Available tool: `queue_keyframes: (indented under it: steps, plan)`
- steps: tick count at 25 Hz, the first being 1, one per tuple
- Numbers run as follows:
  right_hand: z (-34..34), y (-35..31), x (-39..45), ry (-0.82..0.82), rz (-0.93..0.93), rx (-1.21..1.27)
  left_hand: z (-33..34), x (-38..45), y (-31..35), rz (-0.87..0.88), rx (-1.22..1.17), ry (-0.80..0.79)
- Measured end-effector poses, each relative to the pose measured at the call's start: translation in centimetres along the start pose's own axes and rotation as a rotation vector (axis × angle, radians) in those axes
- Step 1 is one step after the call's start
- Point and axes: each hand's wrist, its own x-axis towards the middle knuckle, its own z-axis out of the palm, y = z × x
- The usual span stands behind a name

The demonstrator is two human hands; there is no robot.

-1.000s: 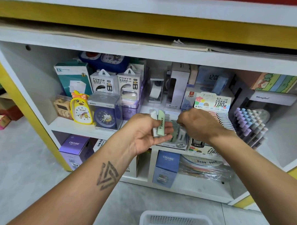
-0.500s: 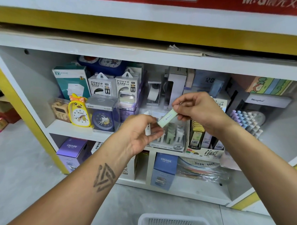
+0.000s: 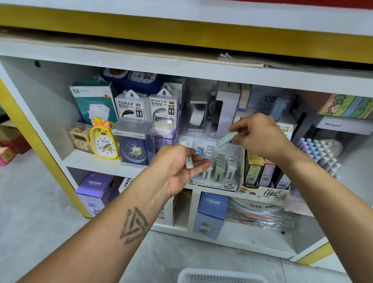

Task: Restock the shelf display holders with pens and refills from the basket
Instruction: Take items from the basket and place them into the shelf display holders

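Note:
My right hand (image 3: 259,135) pinches a pale green refill case (image 3: 226,139) above a clear display holder (image 3: 216,183) marked 2B, which stands on the middle shelf with rows of white, green and blue refill cases. My left hand (image 3: 178,167) is just left of that holder, palm turned up, and holds a white refill case (image 3: 188,157) between thumb and fingers. A white mesh basket (image 3: 220,277) shows at the bottom edge, below my arms.
A second holder (image 3: 265,192) of yellow and pink lead packs stands right of the first. Pastel pens (image 3: 319,153) fill a rack further right. Clocks (image 3: 104,141) and power bank boxes (image 3: 131,106) crowd the shelf's left half. Boxes sit on the lower shelf (image 3: 243,234).
My right hand has lifted the green case away from my left hand, up and to the right over the holder. My left hand has lowered slightly and kept the white case.

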Motion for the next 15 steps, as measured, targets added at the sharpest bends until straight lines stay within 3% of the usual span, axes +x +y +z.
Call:
queue_keyframes:
  steps: [5,15]
  plan:
    - [0.7,-0.2,-0.7,-0.003,-0.256,-0.256,0.0,-0.3,-0.2,-0.025,0.045,-0.038]
    - [4.3,-0.3,-0.3,-0.101,-0.282,-0.263,-0.4,-0.5,-0.2,-0.031,0.120,-0.041]
